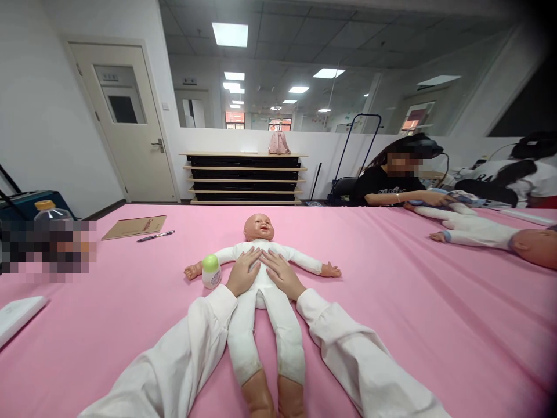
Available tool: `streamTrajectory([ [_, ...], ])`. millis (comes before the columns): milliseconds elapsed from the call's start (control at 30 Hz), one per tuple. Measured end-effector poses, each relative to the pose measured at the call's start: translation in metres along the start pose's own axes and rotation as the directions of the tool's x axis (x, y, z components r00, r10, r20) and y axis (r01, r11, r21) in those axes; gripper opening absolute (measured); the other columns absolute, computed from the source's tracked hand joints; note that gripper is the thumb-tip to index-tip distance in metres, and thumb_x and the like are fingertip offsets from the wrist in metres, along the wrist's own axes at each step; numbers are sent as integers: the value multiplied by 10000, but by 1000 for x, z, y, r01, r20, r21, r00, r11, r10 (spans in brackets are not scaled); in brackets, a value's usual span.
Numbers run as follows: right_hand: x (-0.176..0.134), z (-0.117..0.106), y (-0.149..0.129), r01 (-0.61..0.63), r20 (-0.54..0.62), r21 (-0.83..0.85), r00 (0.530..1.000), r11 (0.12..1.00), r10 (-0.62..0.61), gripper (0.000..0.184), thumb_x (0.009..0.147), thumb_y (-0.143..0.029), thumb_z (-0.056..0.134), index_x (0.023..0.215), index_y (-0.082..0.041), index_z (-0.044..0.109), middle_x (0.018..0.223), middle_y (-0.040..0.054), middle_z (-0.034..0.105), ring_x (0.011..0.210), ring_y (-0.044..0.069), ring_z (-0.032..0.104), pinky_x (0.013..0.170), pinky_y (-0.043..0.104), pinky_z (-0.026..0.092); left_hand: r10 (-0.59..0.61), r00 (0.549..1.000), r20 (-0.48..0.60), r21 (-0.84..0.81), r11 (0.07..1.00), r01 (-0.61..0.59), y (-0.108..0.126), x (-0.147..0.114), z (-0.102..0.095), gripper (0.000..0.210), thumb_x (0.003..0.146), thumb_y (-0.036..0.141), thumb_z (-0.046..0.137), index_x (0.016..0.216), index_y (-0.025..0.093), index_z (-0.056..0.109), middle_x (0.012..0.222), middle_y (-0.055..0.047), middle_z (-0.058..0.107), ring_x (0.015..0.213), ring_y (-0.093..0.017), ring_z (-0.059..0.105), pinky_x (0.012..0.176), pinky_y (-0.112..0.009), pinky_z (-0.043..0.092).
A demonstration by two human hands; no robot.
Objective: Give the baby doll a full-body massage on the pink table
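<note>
Evidently, both of the person's hands lie palm down on the chest and belly of a baby doll (262, 283), which is stretched face up on a pink tablecloth (369, 284) with its head pointing away from the person and its arms spread wide. The left hand (244, 273) covers one side of the doll's chest and the right hand (281, 273) the other, slanting inward so that their fingertips nearly meet along the doll's middle. The fingers of both hands are straight and relaxed, laid flat on the white body and grasping nothing. White sleeves (343, 342) reach toward the doll along either side of its legs. Just beside the doll, at its arm on the person's left, a small white bottle (212, 276) with a green cap stands upright. Farther left of the doll lie a pen (155, 236) and, beyond it, a brown notebook (134, 227); a drink bottle with an orange cap (44, 205) is farther out, its lower part blurred. Well to the right of the doll, a co-worker in black (378, 186) has a hand on bluish cloth (461, 199) by a second doll (483, 229). Beyond the doll's head, a low shelf (246, 155) against the wall bears a pink backpack (279, 143).
</note>
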State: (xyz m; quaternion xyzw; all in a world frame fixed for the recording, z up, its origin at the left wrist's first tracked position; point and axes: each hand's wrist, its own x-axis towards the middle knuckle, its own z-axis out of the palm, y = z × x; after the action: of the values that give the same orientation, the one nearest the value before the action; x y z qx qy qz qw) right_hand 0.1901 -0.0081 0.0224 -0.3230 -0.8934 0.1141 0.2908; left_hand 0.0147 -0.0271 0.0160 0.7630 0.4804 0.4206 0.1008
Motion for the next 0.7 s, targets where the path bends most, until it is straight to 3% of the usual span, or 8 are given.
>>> streamTrajectory([
  [133,-1,6,3,-116,-161,15,980,993,117,471,878,-403,394,1311,-222,432,1377,71,379,1291,238,335,1057,527,248,-158,985,-73,35,986,161,-5,2,2,391,869,301,411,1222,181,527,1392,-92,358,1314,-235,284,1063,-474,276],
  [233,-5,11,2,-103,-357,40,928,994,110,368,859,-375,441,1125,-188,614,1171,94,591,1124,229,533,987,442,405,-159,972,-175,63,983,173,-2,-1,2,346,866,243,391,1137,158,589,1275,-94,509,1238,-207,416,1040,-417,346],
  [333,-9,13,-2,-20,-445,38,895,999,35,301,868,-351,444,921,-199,698,962,75,684,931,206,638,875,373,505,-88,964,-253,120,985,121,6,-5,0,314,865,222,370,1001,163,647,1088,-80,638,1107,-196,544,977,-387,427],
  [433,-10,10,-3,53,-403,24,914,998,-39,309,882,-360,426,924,-217,697,994,59,676,942,201,635,871,371,510,85,967,-242,133,990,-54,12,-9,-3,303,863,225,372,958,178,656,1028,-66,663,1056,-184,578,935,-360,467],
  [533,-8,6,-2,118,-282,18,953,993,-108,347,900,-363,381,1054,-214,653,1109,64,630,1065,200,577,937,386,469,241,957,-159,81,970,-231,12,-9,-4,316,862,216,370,1023,170,637,1083,-69,641,1114,-171,539,969,-349,444],
  [600,-5,4,0,124,-196,17,973,992,-119,385,910,-364,342,1153,-206,595,1199,70,575,1164,203,501,994,416,412,260,961,-92,41,966,-257,9,-8,-4,344,871,230,363,1115,162,596,1174,-77,591,1172,-165,489,1009,-357,403],
  [700,-2,4,5,52,-103,9,993,999,-50,429,922,-370,294,1275,-215,481,1309,68,476,1270,210,371,1054,482,298,184,982,36,19,983,-185,3,-3,-4,403,884,281,370,1263,195,479,1308,-62,481,1270,-173,370,1070,-422,296],
])
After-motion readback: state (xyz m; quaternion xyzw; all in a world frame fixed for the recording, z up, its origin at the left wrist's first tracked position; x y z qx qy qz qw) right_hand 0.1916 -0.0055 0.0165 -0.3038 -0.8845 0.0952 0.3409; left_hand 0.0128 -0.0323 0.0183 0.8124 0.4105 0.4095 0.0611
